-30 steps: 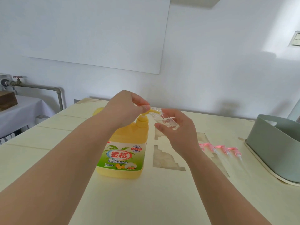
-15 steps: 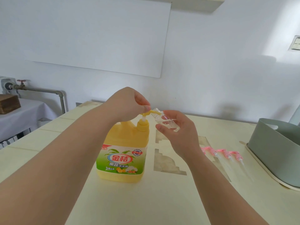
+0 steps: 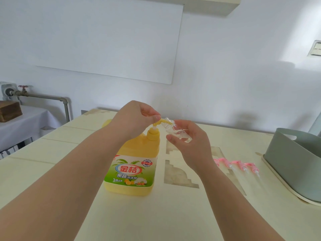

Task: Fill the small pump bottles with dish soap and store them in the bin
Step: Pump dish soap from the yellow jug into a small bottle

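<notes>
The pale table carries everything. At its right edge sits the grey-green bin, well apart from your hands; whether anything lies inside it cannot be told from here. In the middle stands the big yellow dish soap jug, upright, with its label toward you.

Your left hand is on top of the jug, fingers curled down and pinching the yellow pump head. Your right hand is wrapped round the small clear bottle, holding it tilted with its open neck up against the pump's spout. A row of pink pump tops lies on the table between that hand and the bin.

Watch the neck: it is narrow, and the bottle hangs in the air with nothing bracing it. A hard press could probably jolt the spout off the opening and send soap over your fingers and the table. Soapy fingers would likely let the smooth bottle slip. Tilt it much further and whatever is inside may run back out.
</notes>
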Action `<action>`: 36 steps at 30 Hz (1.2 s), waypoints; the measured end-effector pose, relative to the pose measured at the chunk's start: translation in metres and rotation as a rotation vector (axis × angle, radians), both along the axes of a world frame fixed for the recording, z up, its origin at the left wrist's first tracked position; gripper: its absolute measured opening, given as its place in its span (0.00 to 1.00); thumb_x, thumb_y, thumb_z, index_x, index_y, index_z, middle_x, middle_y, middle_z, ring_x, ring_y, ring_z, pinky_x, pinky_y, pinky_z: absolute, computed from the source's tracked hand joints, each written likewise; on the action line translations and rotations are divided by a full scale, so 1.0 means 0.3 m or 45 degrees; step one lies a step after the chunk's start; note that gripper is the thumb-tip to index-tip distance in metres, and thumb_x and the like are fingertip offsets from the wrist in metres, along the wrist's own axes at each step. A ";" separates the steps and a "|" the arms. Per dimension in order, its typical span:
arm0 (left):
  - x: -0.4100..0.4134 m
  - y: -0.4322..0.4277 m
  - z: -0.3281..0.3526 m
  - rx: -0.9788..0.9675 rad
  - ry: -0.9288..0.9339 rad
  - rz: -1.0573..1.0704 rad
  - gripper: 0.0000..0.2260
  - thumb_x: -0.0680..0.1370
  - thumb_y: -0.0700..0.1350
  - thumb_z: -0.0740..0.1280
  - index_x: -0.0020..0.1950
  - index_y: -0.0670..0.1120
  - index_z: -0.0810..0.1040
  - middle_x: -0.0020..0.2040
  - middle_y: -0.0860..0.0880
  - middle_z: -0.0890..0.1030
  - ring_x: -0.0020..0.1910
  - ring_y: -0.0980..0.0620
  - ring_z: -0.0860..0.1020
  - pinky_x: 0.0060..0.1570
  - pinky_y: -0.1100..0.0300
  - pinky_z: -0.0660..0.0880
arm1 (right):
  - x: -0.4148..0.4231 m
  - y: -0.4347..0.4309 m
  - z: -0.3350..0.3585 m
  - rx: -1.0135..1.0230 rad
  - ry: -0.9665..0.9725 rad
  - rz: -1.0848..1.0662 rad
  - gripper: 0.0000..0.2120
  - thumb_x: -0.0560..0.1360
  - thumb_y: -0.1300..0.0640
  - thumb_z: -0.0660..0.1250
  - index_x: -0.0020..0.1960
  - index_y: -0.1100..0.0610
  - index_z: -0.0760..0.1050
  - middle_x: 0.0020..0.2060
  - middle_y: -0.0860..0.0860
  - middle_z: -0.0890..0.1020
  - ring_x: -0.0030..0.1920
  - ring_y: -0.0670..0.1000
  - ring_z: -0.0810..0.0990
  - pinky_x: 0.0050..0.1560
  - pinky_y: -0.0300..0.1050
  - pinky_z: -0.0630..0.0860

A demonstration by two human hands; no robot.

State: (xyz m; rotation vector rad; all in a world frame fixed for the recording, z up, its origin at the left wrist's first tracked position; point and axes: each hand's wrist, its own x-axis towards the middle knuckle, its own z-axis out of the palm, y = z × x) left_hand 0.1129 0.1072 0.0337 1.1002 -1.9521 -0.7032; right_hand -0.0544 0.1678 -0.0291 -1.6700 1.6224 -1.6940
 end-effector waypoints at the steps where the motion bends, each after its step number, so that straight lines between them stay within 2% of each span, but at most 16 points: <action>1: -0.001 -0.001 -0.008 -0.008 -0.001 0.012 0.03 0.74 0.52 0.70 0.44 0.55 0.83 0.45 0.57 0.82 0.48 0.60 0.77 0.39 0.68 0.66 | 0.001 -0.001 -0.003 -0.001 0.001 -0.002 0.17 0.69 0.56 0.76 0.52 0.41 0.76 0.47 0.38 0.82 0.50 0.39 0.79 0.51 0.36 0.74; 5: -0.004 0.000 -0.031 -0.028 -0.007 0.057 0.04 0.74 0.54 0.69 0.44 0.57 0.82 0.47 0.58 0.80 0.49 0.60 0.76 0.39 0.66 0.65 | 0.002 -0.007 -0.017 -0.006 -0.014 -0.007 0.17 0.69 0.56 0.76 0.52 0.41 0.76 0.45 0.37 0.82 0.48 0.37 0.79 0.50 0.35 0.74; 10: -0.005 0.005 -0.034 -0.070 -0.067 0.075 0.05 0.75 0.55 0.68 0.46 0.57 0.82 0.50 0.57 0.80 0.49 0.59 0.75 0.46 0.61 0.66 | 0.002 -0.011 -0.029 0.005 -0.017 -0.016 0.17 0.69 0.56 0.76 0.53 0.42 0.76 0.46 0.39 0.82 0.49 0.41 0.80 0.54 0.43 0.77; 16: -0.004 0.024 -0.011 -0.121 -0.166 0.093 0.05 0.76 0.53 0.67 0.49 0.56 0.81 0.48 0.59 0.78 0.53 0.59 0.75 0.50 0.61 0.67 | 0.004 0.005 -0.012 0.018 -0.010 0.001 0.17 0.69 0.56 0.76 0.52 0.41 0.76 0.45 0.38 0.82 0.49 0.36 0.79 0.50 0.35 0.74; 20: -0.007 0.027 0.017 -0.121 -0.105 0.084 0.04 0.76 0.51 0.67 0.46 0.55 0.81 0.46 0.59 0.79 0.51 0.60 0.75 0.49 0.62 0.66 | 0.005 0.003 0.005 0.006 -0.012 -0.013 0.16 0.69 0.55 0.76 0.54 0.45 0.78 0.46 0.38 0.82 0.51 0.41 0.80 0.54 0.43 0.76; 22: -0.007 0.023 0.024 -0.108 -0.080 0.080 0.03 0.76 0.51 0.67 0.46 0.55 0.81 0.47 0.59 0.79 0.52 0.59 0.76 0.50 0.62 0.67 | 0.006 0.002 0.011 0.005 -0.009 -0.012 0.17 0.69 0.55 0.76 0.56 0.48 0.78 0.46 0.39 0.82 0.52 0.43 0.80 0.54 0.43 0.76; 28: -0.016 0.028 -0.007 -0.104 -0.007 0.089 0.04 0.77 0.52 0.66 0.46 0.56 0.81 0.48 0.58 0.79 0.50 0.60 0.74 0.48 0.62 0.65 | 0.007 -0.004 -0.002 -0.012 -0.041 -0.007 0.17 0.69 0.56 0.76 0.56 0.48 0.78 0.47 0.40 0.83 0.50 0.41 0.80 0.52 0.38 0.76; 32: -0.022 0.031 -0.042 -0.123 0.012 0.159 0.04 0.77 0.54 0.66 0.46 0.58 0.79 0.48 0.61 0.76 0.52 0.60 0.72 0.49 0.62 0.65 | 0.016 -0.009 -0.017 -0.024 -0.051 0.008 0.15 0.69 0.56 0.76 0.50 0.42 0.76 0.45 0.39 0.82 0.46 0.37 0.79 0.45 0.28 0.73; 34: -0.024 0.033 -0.057 -0.146 0.010 0.217 0.03 0.76 0.55 0.65 0.43 0.60 0.77 0.48 0.61 0.76 0.57 0.55 0.73 0.54 0.58 0.68 | 0.017 -0.013 -0.025 -0.026 -0.057 0.010 0.16 0.69 0.57 0.76 0.49 0.40 0.76 0.45 0.39 0.82 0.46 0.37 0.79 0.45 0.27 0.73; 36: -0.026 0.038 -0.067 -0.165 -0.010 0.236 0.04 0.76 0.56 0.65 0.41 0.61 0.75 0.47 0.61 0.75 0.61 0.51 0.72 0.64 0.52 0.67 | 0.016 -0.014 -0.032 -0.029 -0.066 0.018 0.16 0.69 0.57 0.76 0.49 0.40 0.76 0.44 0.39 0.82 0.47 0.38 0.80 0.45 0.27 0.72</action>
